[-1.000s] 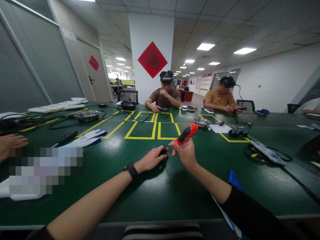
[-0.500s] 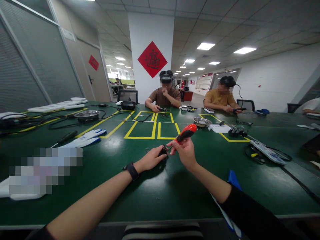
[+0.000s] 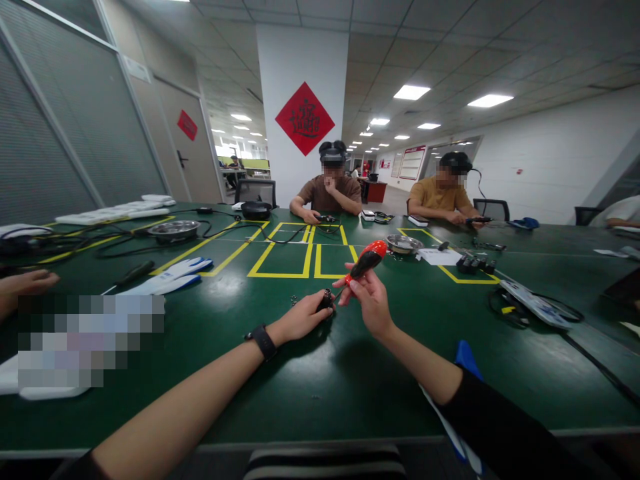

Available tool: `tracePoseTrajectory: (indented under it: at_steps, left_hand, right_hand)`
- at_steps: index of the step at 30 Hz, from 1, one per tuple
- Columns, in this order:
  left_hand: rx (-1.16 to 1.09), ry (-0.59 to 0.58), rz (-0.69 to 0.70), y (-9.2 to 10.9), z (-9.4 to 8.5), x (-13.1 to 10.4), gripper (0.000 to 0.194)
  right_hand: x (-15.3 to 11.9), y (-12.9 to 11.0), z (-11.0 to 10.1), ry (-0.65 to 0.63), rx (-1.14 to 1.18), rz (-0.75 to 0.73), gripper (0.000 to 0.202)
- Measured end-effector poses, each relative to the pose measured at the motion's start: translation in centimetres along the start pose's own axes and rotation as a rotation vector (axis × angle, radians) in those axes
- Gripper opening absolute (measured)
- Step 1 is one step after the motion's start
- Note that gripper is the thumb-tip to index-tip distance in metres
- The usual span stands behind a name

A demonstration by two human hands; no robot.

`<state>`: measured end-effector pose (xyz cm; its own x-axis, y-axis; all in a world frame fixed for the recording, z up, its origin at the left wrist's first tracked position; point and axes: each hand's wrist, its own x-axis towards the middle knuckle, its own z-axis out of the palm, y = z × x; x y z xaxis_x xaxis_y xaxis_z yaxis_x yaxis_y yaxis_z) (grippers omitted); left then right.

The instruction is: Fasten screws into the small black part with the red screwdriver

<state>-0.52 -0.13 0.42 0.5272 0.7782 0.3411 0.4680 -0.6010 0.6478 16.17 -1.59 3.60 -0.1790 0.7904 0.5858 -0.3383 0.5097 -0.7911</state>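
left hand (image 3: 299,320) rests on the table (image 3: 320,393), fingers pinched on a small part (image 3: 327,299); right hand (image 3: 369,301), raised, fingers clamped on a tilted screwdriver (image 3: 364,261).

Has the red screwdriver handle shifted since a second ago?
Yes. The screwdriver handle has tipped left and up, toward the yellow tape lines.

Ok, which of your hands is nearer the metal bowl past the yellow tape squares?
Right. The right hand, gripping the red-handled screwdriver, is up toward the metal bowl; the left hand sits lower and further left, holding a small dark part.
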Motion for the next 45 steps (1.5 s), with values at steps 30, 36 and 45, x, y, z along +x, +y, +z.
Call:
tracePoseTrajectory:
  at_steps: [30, 36, 45]
  left_hand:
    - [0.021, -0.007, -0.017, 0.06, -0.11, 0.04, 0.022]
    - [0.036, 0.001, 0.009, -0.02, -0.03, 0.03, 0.023]
    - [0.004, -0.012, 0.026, -0.12, -0.01, -0.01, 0.028]
  right_hand:
    - [0.32, 0.55, 0.05, 0.047, -0.016, 0.016, 0.028]
    - [-0.05, 0.13, 0.07, 0.082, -0.074, -0.022, 0.021]
    - [-0.29, -0.15, -0.10, 0.143, -0.102, -0.074, 0.016]
